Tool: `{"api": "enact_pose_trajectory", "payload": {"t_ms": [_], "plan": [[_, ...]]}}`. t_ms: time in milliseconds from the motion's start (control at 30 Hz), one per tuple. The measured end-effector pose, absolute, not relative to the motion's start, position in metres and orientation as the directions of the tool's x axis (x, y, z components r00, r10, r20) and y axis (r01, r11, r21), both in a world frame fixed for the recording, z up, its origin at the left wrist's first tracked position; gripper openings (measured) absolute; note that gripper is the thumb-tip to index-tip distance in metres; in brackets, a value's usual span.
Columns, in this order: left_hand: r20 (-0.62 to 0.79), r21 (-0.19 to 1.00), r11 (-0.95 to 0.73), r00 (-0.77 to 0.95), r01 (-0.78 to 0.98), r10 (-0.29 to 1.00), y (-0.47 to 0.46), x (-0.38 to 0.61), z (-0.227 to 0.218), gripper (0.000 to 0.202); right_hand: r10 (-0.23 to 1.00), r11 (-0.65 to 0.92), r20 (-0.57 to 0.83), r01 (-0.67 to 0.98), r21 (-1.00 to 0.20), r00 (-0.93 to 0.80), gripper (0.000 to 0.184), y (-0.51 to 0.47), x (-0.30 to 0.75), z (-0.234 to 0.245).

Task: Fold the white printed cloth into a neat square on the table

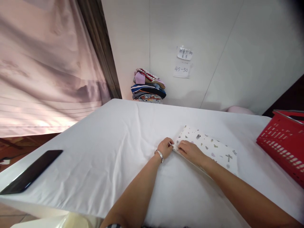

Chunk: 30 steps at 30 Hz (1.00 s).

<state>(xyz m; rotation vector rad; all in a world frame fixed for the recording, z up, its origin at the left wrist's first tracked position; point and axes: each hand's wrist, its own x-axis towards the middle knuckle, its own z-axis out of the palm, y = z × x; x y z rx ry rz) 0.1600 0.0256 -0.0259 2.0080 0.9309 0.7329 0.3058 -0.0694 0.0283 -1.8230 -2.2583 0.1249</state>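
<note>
A folded white cloth (213,148) with a small print of plants and figures lies on the table, right of the middle. My left hand (165,148), with a silver bracelet at the wrist, pinches the cloth's left corner between thumb and fingers. Close beside it, my right hand (190,151) grips the near edge of the same cloth, its fingers curled over the layers. That near edge is lifted slightly off the table. My right forearm crosses over the cloth and hides part of it.
The table (99,136) wears a wrinkled white cover. A dark flat panel (33,171) lies at its left edge, and a red plastic basket (282,142) stands at the right. Behind the table is a stack of folded fabrics (149,87) against the wall, near paper notes (182,69).
</note>
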Motion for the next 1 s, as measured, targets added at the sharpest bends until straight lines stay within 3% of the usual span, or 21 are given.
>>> {"api": "enact_pose_trajectory", "payload": {"t_ms": [167, 367, 500, 1000], "plan": [[0.168, 0.840, -0.413, 0.557, 0.352, 0.814, 0.026, 0.160, -0.025, 0.019, 0.974, 0.211, 0.120, 0.959, -0.189, -0.191, 0.017, -0.070, 0.305, 0.029], [0.153, 0.855, -0.395, 0.563, 0.337, 0.812, 0.025, 0.158, -0.023, 0.012, 0.981, 0.145, 0.144, 0.987, -0.069, -0.134, 0.024, -0.068, 0.302, 0.027], [0.178, 0.876, -0.401, 0.594, 0.268, 0.785, 0.023, 0.153, -0.023, 0.022, 0.981, 0.157, 0.119, 0.987, -0.033, -0.152, 0.021, -0.067, 0.300, 0.025], [0.235, 0.833, -0.488, 0.633, 0.260, 0.738, 0.017, 0.149, -0.024, 0.031, 0.970, 0.156, 0.209, 0.976, -0.153, -0.122, 0.023, -0.073, 0.305, 0.017]]}}
